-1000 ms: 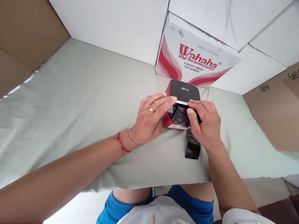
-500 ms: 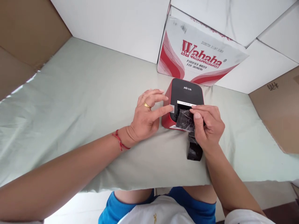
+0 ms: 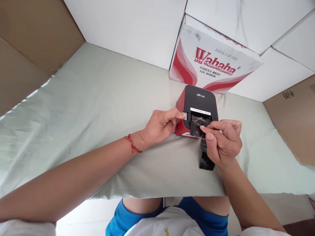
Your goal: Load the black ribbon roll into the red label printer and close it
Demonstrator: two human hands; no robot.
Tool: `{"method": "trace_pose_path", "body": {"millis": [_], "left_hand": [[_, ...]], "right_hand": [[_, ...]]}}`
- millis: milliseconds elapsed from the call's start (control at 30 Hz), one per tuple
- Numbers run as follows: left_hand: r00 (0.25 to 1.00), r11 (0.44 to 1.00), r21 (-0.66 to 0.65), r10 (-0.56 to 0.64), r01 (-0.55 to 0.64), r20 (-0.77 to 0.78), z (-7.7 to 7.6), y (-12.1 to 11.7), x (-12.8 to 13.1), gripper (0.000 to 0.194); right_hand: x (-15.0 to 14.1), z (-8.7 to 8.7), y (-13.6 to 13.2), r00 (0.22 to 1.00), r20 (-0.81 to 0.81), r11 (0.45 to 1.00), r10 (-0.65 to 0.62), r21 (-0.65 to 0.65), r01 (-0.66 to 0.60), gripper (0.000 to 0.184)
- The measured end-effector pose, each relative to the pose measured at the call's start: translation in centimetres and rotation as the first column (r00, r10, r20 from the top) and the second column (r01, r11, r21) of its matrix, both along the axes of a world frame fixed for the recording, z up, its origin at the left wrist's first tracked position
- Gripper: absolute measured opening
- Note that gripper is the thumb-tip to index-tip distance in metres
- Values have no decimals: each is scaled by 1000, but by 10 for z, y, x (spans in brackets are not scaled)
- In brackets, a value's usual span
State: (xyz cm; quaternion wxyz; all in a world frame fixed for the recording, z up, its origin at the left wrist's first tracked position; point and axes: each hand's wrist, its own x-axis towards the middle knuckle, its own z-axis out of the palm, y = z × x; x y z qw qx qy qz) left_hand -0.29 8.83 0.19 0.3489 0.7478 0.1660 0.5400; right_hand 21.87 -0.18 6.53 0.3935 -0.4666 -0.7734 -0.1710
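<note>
A small red and black desktop printer (image 3: 201, 98) sits on the cloth-covered table. From its front slot comes a glossy dark film strip (image 3: 197, 128), and a darker length of it (image 3: 206, 161) lies loosely bent toward me. My left hand (image 3: 162, 126) is at the printer's left side, with one finger pressed on the grey button (image 3: 185, 116) and the other fingers curled in, holding nothing. My right hand (image 3: 225, 141) is closed at the strip, one fingertip on its surface and the thumb close by. The hand hides part of the printer's right front.
Behind the printer stands a white and red water carton (image 3: 214, 62) against white boxes (image 3: 128, 29). Brown cardboard closes off the left (image 3: 36, 39) and right (image 3: 294, 118) sides. The table's front edge runs just above my lap.
My left hand's fingers have curled in, and one finger now rests on the grey button. My right hand has shifted from the slot down onto the strip. The view has moved slightly.
</note>
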Motion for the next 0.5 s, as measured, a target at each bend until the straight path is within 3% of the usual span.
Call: {"method": "trace_pose_path", "body": {"millis": [133,267,367,433,500], "left_hand": [[1000,1000,21,21,-21,9,2,0,3,36],[996,989,130,71,-64,-49,-3,0,2,47],[989,974,212,108,-83,-105,-9,-1,0,54],[984,971,224,118,-86,-135,-11,0,0,54],[979,974,210,121,-85,-165,-13,0,0,50]], "right_hand": [[0,6,0,999,15,999,46,-16,-46,26],[3,32,7,996,-94,964,7,-263,-31,43],[6,59,31,980,-176,875,-97,-485,-1,44],[6,72,56,995,-14,781,-101,-621,70,32],[3,76,83,968,251,667,-12,-719,195,20]]}}
